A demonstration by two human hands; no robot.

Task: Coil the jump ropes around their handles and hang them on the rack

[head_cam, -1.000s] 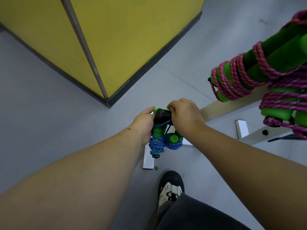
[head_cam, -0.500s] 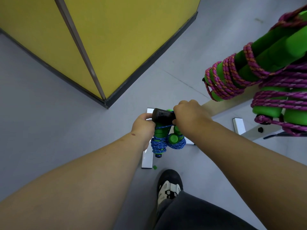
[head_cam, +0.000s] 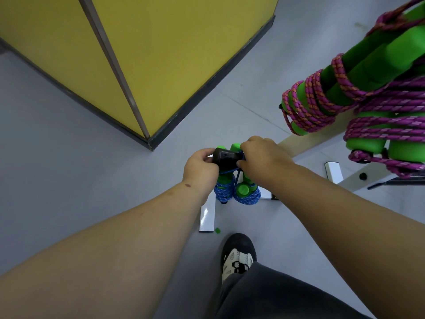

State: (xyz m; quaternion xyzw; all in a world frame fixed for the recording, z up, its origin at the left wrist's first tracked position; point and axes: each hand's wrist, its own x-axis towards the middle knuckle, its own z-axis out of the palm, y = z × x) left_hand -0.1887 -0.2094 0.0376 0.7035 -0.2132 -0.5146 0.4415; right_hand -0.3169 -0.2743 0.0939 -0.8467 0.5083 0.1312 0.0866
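A: Centre frame: your left hand [head_cam: 200, 166] and right hand [head_cam: 262, 160] both grip the blue jump rope [head_cam: 236, 192], coiled on green handles, at a black peg [head_cam: 225, 159]. Which peg of the rack [head_cam: 299, 143] I cannot tell.

B: Why hold it there?

A: Likely you're looping it over the peg to hang.

B: Anything hung already?

A: Right edge: purple jump ropes [head_cam: 358, 93], coiled, hanging. No containers visible.

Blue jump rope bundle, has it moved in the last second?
Yes. Judged against the white rack foot, the blue jump rope bundle has shifted up the picture, away from the foot's near end and toward the black peg.
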